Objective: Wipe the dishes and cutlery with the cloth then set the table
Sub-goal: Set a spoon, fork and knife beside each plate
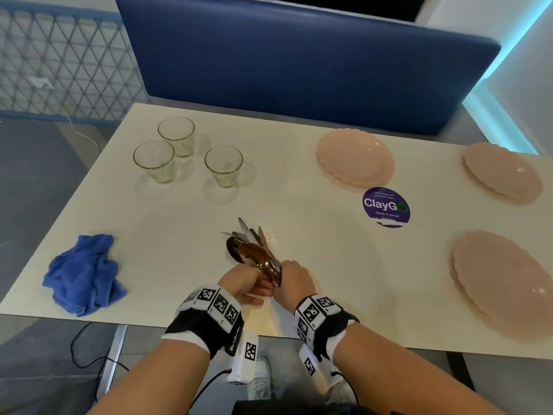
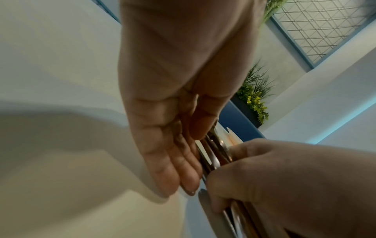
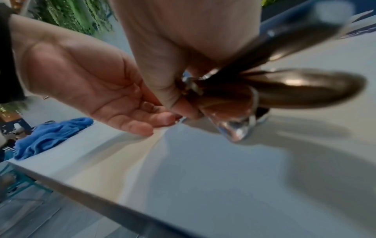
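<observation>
A bundle of copper-coloured cutlery (image 1: pixel 254 253) with spoons, knives and forks lies at the front middle of the white table (image 1: pixel 329 265). My right hand (image 1: pixel 294 280) grips the handles of the cutlery (image 3: pixel 305 87), and the spoon bowls fan out past it. My left hand (image 1: pixel 245 283) lies beside it, palm up, with its fingers (image 2: pixel 179 164) fairly straight against the handles (image 2: pixel 213 153). A crumpled blue cloth (image 1: pixel 83 274) sits at the front left, apart from both hands. Three pink scalloped plates (image 1: pixel 354 157) (image 1: pixel 502 172) (image 1: pixel 502 283) lie on the right side.
Three clear glasses (image 1: pixel 176 136) (image 1: pixel 154 161) (image 1: pixel 223 166) stand upright at the back left. A purple round sticker (image 1: pixel 386 206) is on the tabletop between the plates. A blue bench back (image 1: pixel 299 61) runs behind the far edge. The table's front edge is just under my wrists.
</observation>
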The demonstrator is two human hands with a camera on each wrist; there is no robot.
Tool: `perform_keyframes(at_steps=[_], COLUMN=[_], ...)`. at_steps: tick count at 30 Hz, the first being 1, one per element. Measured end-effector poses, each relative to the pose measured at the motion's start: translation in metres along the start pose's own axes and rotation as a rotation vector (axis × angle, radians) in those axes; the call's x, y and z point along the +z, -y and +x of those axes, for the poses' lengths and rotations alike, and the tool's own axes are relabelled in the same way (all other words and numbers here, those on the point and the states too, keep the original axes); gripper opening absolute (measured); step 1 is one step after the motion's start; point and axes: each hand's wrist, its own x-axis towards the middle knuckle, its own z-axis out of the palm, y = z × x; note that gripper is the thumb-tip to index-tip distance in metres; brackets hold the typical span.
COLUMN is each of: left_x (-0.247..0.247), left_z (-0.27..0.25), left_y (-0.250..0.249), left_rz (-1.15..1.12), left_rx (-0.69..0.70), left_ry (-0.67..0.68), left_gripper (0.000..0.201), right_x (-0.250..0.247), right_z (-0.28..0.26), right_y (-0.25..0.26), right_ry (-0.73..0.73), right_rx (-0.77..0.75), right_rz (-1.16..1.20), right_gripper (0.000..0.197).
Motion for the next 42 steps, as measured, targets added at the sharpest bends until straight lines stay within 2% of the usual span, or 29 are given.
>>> perform_keyframes(at_steps=[4, 6, 9, 11, 13, 16, 19, 21, 24, 28, 29, 33, 37, 42], left_x=[0.003, 0.006, 0.012, 0.021, 0.027, 0.031, 0.036, 0.045, 0.069, 0.113, 0.124, 0.169, 0.218, 0.279], left_z=[0.000, -0.001, 0.003, 0.006, 0.008, 0.006, 0.004, 0.003, -0.003, -0.005, -0.004, -0.007, -0.008, 0.000], left_y=[0.003, 0.005, 0.006, 0.005, 0.001, -0.013, -0.033, -0.045, -0.067, -0.090, -0.096, -0.119, -0.139, -0.154], left_rz=[-0.077, -0.130, -0.235, -0.387, -0.544, -0.656, -0.678, -0.717, -0.722, -0.610, -0.588, -0.558, -0.507, -0.523], left_rx=[0.012, 0.047, 0.147, 0.192, 0.209, 0.245, 0.237, 0.228, 0.241, 0.290, 0.305, 0.343, 0.363, 0.351], left_ry=[-0.002, 0.025, 0.119, 0.158, 0.138, 0.185, 0.287, 0.369, 0.431, 0.406, 0.413, 0.460, 0.460, 0.368], left_gripper=[0.024, 0.019, 0.032, 0.036, 0.035, 0.034, 0.039, 0.039, 0.036, 0.016, 0.015, 0.027, 0.022, 0.018], right_x=[-0.006, -0.014, -0.017, -0.016, -0.016, -0.036, -0.069, -0.086, -0.102, -0.114, -0.121, -0.147, -0.173, -0.201], right_z=[0.000, 0.002, 0.004, 0.001, -0.003, -0.009, -0.016, -0.021, -0.023, -0.028, -0.029, -0.027, -0.024, -0.019], right_y=[-0.001, -0.003, -0.004, 0.000, 0.004, 0.000, -0.016, -0.032, -0.061, -0.090, -0.098, -0.141, -0.198, -0.257], right_ry=[0.044, 0.090, 0.118, 0.105, 0.075, 0.037, 0.070, 0.046, -0.198, -0.536, -0.552, -0.439, -0.420, -0.465], right_rx=[-0.012, -0.009, -0.029, -0.070, -0.130, -0.230, -0.295, -0.252, -0.228, -0.281, -0.305, -0.375, -0.359, -0.272], right_rz=[0.064, 0.150, 0.307, 0.353, 0.383, 0.418, 0.460, 0.582, 0.586, 0.461, 0.462, 0.389, 0.402, 0.457], right_gripper=[0.040, 0.032, 0.026, 0.029, 0.032, 0.038, 0.037, 0.033, 0.033, 0.017, 0.014, 0.019, 0.021, 0.023])
